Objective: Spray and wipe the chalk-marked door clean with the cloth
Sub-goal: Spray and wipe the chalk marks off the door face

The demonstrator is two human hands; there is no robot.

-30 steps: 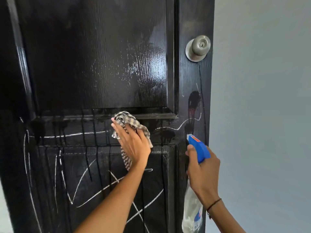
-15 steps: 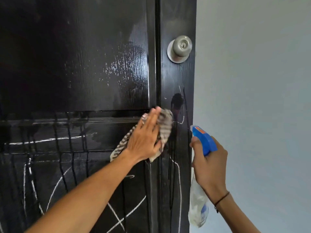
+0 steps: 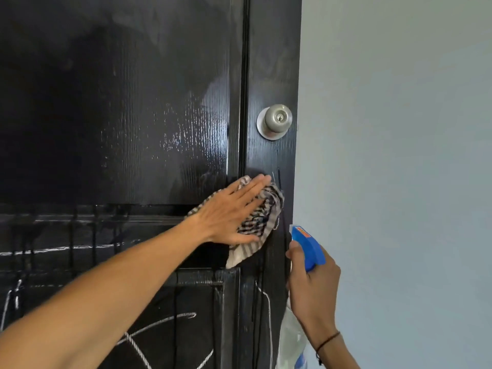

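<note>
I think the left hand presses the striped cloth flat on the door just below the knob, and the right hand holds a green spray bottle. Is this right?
Not quite: the spray bottle has a blue head, not green, as the head view shows. The rest stands: the left hand presses the striped cloth flat on the door just below the knob, and the right hand holds the bottle.

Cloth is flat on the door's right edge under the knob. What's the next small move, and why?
Probably drag the cloth down the right edge with the left hand: a chalk line shows just below it, and the door above looks clean and wet. The right hand keeps the spray bottle ready.
</note>
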